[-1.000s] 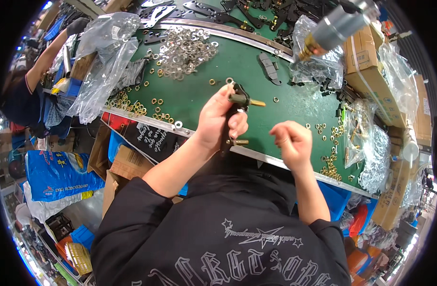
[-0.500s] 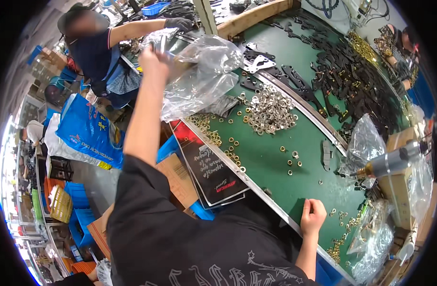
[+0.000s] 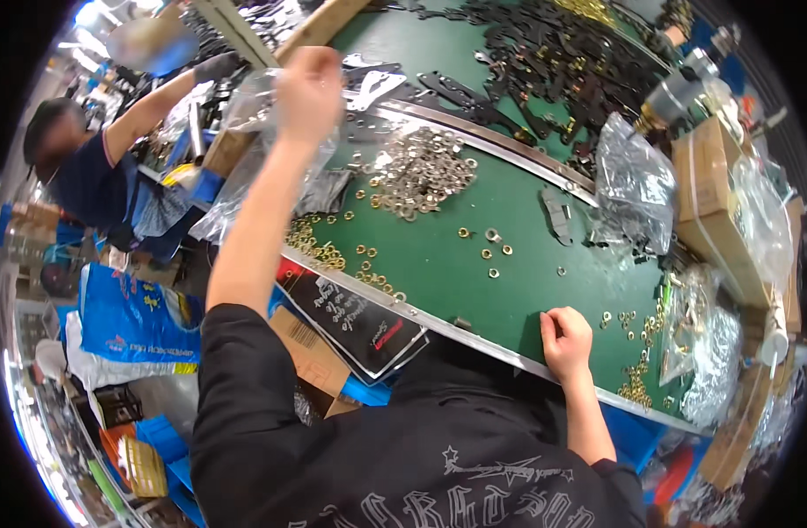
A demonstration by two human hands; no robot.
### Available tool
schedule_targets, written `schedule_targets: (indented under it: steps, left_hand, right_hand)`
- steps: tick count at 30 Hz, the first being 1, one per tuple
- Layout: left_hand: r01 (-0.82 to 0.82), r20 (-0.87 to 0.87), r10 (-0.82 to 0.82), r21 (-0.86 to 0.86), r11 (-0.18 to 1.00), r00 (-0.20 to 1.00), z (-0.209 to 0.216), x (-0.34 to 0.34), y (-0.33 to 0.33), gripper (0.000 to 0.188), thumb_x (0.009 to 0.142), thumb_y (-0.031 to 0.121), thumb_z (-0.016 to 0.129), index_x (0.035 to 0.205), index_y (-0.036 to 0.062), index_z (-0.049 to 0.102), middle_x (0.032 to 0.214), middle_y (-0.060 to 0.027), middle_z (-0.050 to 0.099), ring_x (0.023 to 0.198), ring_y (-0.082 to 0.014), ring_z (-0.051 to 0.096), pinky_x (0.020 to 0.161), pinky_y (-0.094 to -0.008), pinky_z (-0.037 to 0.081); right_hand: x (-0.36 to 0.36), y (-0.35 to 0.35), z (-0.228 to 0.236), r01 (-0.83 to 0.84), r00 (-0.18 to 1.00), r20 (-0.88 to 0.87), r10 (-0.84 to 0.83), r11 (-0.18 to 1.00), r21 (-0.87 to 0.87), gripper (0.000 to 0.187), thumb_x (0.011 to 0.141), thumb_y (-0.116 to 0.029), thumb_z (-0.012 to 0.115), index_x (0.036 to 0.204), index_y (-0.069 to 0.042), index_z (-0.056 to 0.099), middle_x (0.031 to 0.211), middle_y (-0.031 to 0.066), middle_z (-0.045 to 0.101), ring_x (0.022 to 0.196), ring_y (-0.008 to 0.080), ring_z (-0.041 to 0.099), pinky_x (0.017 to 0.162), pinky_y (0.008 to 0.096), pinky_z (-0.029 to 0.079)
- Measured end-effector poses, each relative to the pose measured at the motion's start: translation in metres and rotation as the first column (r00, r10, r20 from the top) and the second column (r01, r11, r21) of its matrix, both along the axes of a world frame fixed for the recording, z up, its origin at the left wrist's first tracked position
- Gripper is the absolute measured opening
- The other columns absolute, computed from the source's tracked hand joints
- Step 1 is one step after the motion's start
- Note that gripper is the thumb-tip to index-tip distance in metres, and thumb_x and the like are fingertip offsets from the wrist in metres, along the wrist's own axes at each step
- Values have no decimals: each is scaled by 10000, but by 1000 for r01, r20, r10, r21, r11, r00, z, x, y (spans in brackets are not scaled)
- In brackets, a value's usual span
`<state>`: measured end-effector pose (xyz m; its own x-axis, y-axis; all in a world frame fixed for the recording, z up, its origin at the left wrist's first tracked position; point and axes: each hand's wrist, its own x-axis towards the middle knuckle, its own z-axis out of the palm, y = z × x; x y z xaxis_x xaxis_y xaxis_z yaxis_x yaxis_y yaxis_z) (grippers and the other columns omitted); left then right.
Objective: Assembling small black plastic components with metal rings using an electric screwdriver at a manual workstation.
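My left hand (image 3: 308, 95) is raised over the far left of the green table (image 3: 438, 282), its fingers curled closed and slightly blurred. Whatever it may hold is hidden. Beside and beneath that forearm spreads a clear plastic bag (image 3: 232, 204). To its right lies a heap of silver nuts or ring-like parts (image 3: 425, 172). My right hand (image 3: 567, 341) rests at the near table edge, fingers curled in and thumb against them; the inside of the fist cannot be seen. Small brass-coloured rings (image 3: 634, 387) lie to its right.
More brass rings (image 3: 315, 248) line the left edge. A metal rail (image 3: 491, 141) divides off black flat plates (image 3: 544, 79). At right are a power tool (image 3: 676, 99), a crumpled bag (image 3: 634, 180) and a cardboard box (image 3: 715, 207). Another person (image 3: 91, 172) works at far left.
The whole view has shifted, with the table now further left. My left hand has moved right, away from the other person's arm. My right hand stays curled at the edge.
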<state>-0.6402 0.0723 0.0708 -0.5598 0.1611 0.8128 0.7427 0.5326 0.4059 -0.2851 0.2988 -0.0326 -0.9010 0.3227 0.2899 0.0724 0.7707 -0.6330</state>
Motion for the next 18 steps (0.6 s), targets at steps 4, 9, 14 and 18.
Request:
schedule_targets:
  steps: [4, 9, 14, 18]
  left_hand:
    - [287, 29, -294, -325, 901, 955, -49, 11, 125, 176, 711, 125, 582, 839, 4, 569, 829, -156, 584, 805, -328, 552, 718, -381, 443]
    - [171, 322, -38, -395, 902, 946, -100, -34, 205, 198, 737, 172, 575, 838, 2, 563, 862, -179, 579, 831, -352, 545, 744, -400, 441]
    - [132, 294, -25, -348, 928, 955, -88, -16, 207, 180, 736, 182, 576, 824, 24, 571, 827, -178, 579, 823, -346, 552, 734, -411, 445]
    - [308, 17, -308, -88, 947, 951, -41, 42, 161, 186, 708, 178, 620, 707, 1, 562, 713, -162, 561, 666, -324, 526, 605, -383, 415]
  right_hand:
    - [2, 4, 2, -6, 1000, 9, 6, 1000, -7, 105, 702, -46, 599, 630, -34, 523, 548, 85, 473, 491, 244, 469, 470, 327, 370]
    - [5, 3, -2, -5, 1000, -6, 5, 999, -44, 100, 702, -43, 597, 637, -25, 524, 550, 89, 466, 488, 240, 460, 463, 318, 361]
    - [9, 8, 2, 3, 1000, -14, -4, 994, -110, 92, 698, -44, 601, 645, -20, 529, 562, 93, 475, 492, 242, 460, 468, 311, 366]
    - [10, 14, -5, -43, 994, -109, 32, 995, -94, 75, 692, -46, 603, 654, -27, 541, 549, 89, 472, 489, 234, 463, 463, 302, 369]
